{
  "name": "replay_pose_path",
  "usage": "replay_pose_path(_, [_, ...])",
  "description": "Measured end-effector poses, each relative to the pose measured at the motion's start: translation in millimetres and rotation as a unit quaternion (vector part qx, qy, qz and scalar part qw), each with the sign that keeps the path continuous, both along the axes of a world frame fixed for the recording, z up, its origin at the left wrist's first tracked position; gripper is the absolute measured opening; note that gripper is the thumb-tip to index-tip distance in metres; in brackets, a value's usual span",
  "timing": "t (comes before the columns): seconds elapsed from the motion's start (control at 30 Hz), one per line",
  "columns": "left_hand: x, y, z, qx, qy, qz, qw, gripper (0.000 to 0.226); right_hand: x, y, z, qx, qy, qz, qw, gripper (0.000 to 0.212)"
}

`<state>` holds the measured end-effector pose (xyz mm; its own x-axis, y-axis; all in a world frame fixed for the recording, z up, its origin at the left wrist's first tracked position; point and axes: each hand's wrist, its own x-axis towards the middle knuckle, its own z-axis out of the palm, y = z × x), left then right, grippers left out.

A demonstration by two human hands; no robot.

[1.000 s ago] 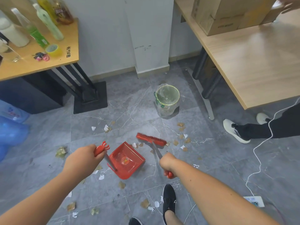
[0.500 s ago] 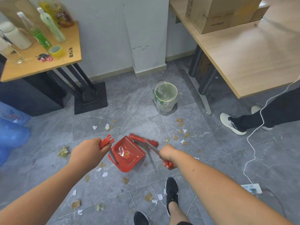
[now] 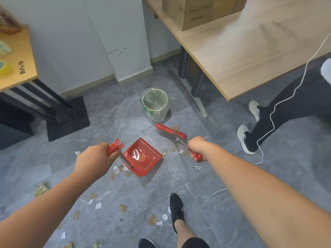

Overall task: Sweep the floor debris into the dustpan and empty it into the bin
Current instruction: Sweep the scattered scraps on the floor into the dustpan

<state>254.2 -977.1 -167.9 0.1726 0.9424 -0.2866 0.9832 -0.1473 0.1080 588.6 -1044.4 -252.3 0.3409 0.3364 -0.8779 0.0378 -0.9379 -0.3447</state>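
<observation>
Left hand: my fingers curl round the dustpan handle.
Right hand: my fingers grip the brush handle.
Dustpan: 6 o'clock of bin; light, stiff plastic, I judge.
Debris: featherlight scraps, pan's 3 o'clock.

dustpan: glossy red plastic | floor: smooth grey marbled tile | table: matt wood

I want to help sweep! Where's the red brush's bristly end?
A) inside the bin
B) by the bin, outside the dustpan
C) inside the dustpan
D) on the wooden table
B: the brush, gripped by the right hand, has its head down beside the bin, clear of the dustpan.
</observation>
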Motion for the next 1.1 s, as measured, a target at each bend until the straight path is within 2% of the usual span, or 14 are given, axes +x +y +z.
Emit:
replay_pose_path(0.1, [23, 14, -9, -0.007, 0.003, -0.019, 1.0, 0.05, 39, 7, -4, 0.009, -0.014, -0.034, 0.999, 0.014])
replay_pose_path(0.23, [45, 32, -20, -0.021, 0.003, -0.033, 0.999, 0.049, 73, 22, -18, 0.007, -0.032, -0.068, 0.997, 0.029])
replay_pose_path(0.37, [58, 42, -29, -0.035, 0.002, -0.037, 0.999, 0.048, 81, 35, -25, -0.012, -0.013, -0.121, 0.993, 0.024])
replay_pose_path(0.5, [58, 42, -35, -0.045, 0.009, -0.043, 0.998, 0.049, 74, 37, -36, -0.013, -0.001, -0.13, 0.991, 0.023])
replay_pose_path(0.8, [9, 24, -45, -0.053, 0.013, -0.016, 0.998, 0.05, -6, 15, -66, -0.06, 0.041, -0.071, 0.995, 0.026])
replay_pose_path(0.9, [-10, 15, -37, -0.053, 0.02, -0.004, 0.998, 0.048, -34, 1, -66, -0.058, 0.041, -0.038, 0.997, 0.032])
replay_pose_path(1.1, [-56, -18, -13, -0.043, 0.04, 0.029, 0.998, 0.053, -95, -24, -47, -0.052, 0.062, 0.002, 0.997, 0.025])
